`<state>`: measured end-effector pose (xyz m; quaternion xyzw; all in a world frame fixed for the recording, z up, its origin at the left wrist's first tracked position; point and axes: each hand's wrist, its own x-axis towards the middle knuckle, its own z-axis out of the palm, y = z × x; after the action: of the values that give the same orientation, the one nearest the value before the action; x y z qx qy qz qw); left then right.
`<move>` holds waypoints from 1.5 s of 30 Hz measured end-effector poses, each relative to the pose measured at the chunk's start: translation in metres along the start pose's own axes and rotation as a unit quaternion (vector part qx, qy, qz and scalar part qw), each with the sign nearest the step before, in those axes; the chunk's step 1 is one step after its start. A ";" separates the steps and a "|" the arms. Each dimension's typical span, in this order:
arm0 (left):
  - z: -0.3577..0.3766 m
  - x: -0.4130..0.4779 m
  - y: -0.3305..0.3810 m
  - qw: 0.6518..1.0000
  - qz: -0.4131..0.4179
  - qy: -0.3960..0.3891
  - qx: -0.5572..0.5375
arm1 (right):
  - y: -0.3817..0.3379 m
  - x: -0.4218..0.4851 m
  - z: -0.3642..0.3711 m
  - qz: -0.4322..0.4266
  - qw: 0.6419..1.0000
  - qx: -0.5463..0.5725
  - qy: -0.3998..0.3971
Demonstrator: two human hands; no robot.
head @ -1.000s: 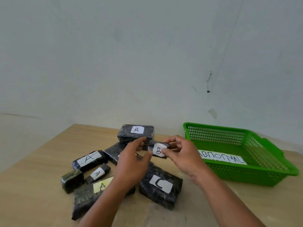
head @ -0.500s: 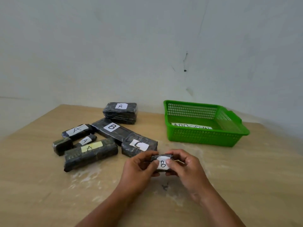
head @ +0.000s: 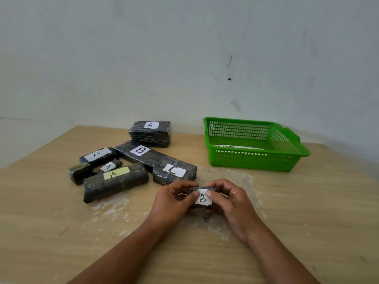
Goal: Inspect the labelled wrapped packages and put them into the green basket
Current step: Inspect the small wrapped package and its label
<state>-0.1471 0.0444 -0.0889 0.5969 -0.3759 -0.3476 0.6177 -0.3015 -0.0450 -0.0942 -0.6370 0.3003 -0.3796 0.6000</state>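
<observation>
Pinching small B package (head: 202, 198) between left hand (head: 174, 199) and right hand (head: 227, 201), both gripping it; slick wrap may slip during carry toward green basket (head: 254, 160).

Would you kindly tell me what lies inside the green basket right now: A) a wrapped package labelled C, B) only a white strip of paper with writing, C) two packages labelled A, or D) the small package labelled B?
B: the green basket holds only a white paper strip, while the small package labelled B is pinched between the left hand and right hand.
</observation>
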 end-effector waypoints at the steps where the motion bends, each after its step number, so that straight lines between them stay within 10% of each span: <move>1: 0.000 0.000 0.000 1.000 0.001 0.001 0.001 | -0.001 0.000 0.001 -0.002 1.000 -0.007 0.005; 45: 0.002 0.027 -0.008 0.998 0.053 -0.018 -0.038 | -0.004 0.016 -0.001 -0.061 0.997 0.044 -0.008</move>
<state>-0.1360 0.0188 -0.0954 0.5460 -0.4045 -0.3389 0.6507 -0.2937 -0.0584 -0.0884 -0.6303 0.2391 -0.4228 0.6056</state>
